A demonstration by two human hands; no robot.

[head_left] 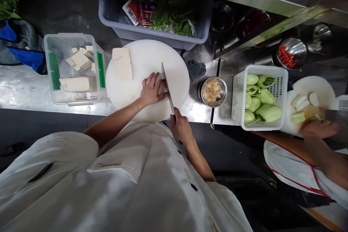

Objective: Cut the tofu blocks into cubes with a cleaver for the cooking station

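R hand (181,128) grips dark-handled steel cleaver (168,91); L hand (151,90) lies spread beside it on rnd white board (146,54); pale rect. tofu slab (123,64) @ board's 10 o'clock.

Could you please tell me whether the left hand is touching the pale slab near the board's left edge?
Apart: the head view plainly shows bare board between the left hand and the slab.

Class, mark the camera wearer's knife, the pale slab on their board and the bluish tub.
Knife (169,93), head view: blade.
Pale slab (123,66), head view: top face.
Bluish tub (152,32), head view: near rim.
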